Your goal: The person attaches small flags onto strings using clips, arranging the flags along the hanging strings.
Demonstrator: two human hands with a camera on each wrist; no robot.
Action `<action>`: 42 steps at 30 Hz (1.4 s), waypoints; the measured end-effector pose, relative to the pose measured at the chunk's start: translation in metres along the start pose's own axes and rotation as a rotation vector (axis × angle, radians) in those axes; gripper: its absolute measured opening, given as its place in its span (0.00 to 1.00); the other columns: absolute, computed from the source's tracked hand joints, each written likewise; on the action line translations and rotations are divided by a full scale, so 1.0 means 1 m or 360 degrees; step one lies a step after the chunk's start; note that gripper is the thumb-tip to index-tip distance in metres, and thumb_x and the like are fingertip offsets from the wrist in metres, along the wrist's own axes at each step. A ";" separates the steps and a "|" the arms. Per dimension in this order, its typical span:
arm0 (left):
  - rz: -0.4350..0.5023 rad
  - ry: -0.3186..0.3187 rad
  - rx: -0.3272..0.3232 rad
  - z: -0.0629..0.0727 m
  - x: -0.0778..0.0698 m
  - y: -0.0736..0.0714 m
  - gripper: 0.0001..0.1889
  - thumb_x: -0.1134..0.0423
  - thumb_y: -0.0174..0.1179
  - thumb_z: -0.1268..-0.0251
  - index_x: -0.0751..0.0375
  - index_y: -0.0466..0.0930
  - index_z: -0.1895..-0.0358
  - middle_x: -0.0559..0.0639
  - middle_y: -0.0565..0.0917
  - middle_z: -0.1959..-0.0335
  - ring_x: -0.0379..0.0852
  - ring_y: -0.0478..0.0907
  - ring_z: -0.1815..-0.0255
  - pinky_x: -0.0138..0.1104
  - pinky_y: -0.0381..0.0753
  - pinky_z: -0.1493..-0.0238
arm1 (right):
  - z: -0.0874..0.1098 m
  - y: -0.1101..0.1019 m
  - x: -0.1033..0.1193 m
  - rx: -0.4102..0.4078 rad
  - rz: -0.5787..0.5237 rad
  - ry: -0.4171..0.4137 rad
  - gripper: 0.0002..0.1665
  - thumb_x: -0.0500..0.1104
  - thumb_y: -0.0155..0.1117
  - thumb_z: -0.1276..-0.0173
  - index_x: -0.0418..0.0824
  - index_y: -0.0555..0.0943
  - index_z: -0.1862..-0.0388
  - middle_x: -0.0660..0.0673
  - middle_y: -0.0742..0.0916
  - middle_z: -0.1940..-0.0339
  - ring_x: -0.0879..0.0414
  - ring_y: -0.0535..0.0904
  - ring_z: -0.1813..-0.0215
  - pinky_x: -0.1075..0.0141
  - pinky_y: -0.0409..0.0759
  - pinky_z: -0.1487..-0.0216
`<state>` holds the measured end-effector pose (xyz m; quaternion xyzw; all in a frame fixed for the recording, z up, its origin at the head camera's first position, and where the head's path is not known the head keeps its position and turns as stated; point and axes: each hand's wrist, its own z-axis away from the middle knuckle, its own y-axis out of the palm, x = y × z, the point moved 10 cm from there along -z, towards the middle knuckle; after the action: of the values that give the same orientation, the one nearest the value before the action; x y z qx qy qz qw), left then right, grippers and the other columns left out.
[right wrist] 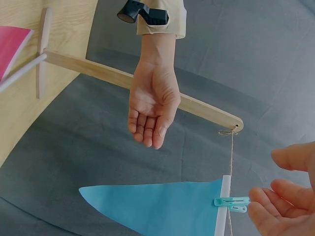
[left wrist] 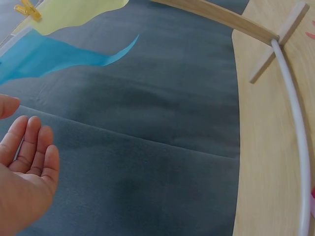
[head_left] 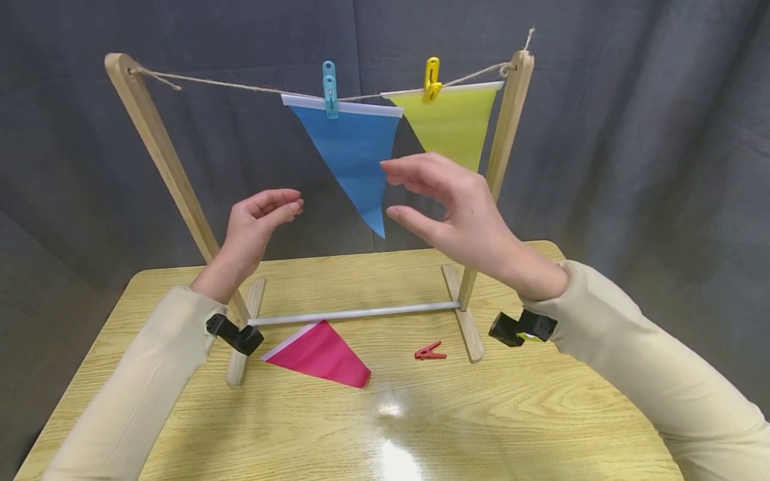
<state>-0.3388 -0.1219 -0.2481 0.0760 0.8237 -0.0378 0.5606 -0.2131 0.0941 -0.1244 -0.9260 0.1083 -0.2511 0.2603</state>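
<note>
Between the left post [head_left: 162,147] and the blue pennant [head_left: 343,147] lies open room in front of the grey curtain [head_left: 240,33]; the left hand [head_left: 259,217] is in it, its empty grip narrow, thumb near the fingertips. The right hand [head_left: 457,204] has less space in the head view, close to the pennant's edge and overlapping the yellow-green pennant [head_left: 454,120] and the right post [head_left: 506,133]; its empty grip is wide. The desk's [head_left: 271,427] back edge runs behind the white crossbar [head_left: 361,312].

The blue pennant hangs from the twine [head_left: 216,82], its white hem clipped by a teal clothespin [head_left: 330,93], point downward.

The left wrist view shows that point curling; the right wrist view shows the twine's knot at the left post. Only the head view shows the red clothespin [head_left: 428,354] whole, on the desk near the magenta pennant [head_left: 327,354].
</note>
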 end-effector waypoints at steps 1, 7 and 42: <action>-0.0001 -0.0011 0.0004 0.001 0.001 -0.001 0.09 0.71 0.59 0.38 0.51 0.84 0.62 0.42 0.85 0.65 0.37 0.81 0.61 0.26 0.75 0.53 | 0.001 0.000 0.000 -0.0001 -0.0002 0.0002 0.24 0.28 0.69 0.46 0.28 0.77 0.48 0.39 0.83 0.51 0.55 0.79 0.49 0.67 0.75 0.46; -0.0039 -0.0048 0.0036 0.011 0.009 -0.003 0.08 0.69 0.59 0.37 0.52 0.84 0.61 0.42 0.84 0.63 0.37 0.80 0.59 0.25 0.74 0.52 | 0.008 0.000 -0.005 -0.0014 -0.0019 0.0023 0.24 0.27 0.69 0.47 0.28 0.77 0.49 0.39 0.83 0.51 0.54 0.79 0.47 0.67 0.75 0.45; -0.0062 -0.0232 0.0020 0.064 0.075 -0.015 0.08 0.71 0.59 0.38 0.64 0.82 0.57 0.38 0.84 0.63 0.35 0.80 0.59 0.25 0.75 0.53 | 0.069 0.015 -0.048 -0.0083 -0.0263 0.0303 0.25 0.23 0.66 0.47 0.27 0.76 0.47 0.38 0.81 0.50 0.49 0.78 0.48 0.63 0.75 0.45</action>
<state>-0.3091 -0.1396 -0.3414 0.0607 0.7817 -0.0593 0.6179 -0.2186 0.1268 -0.2033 -0.9102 0.0625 -0.3556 0.2029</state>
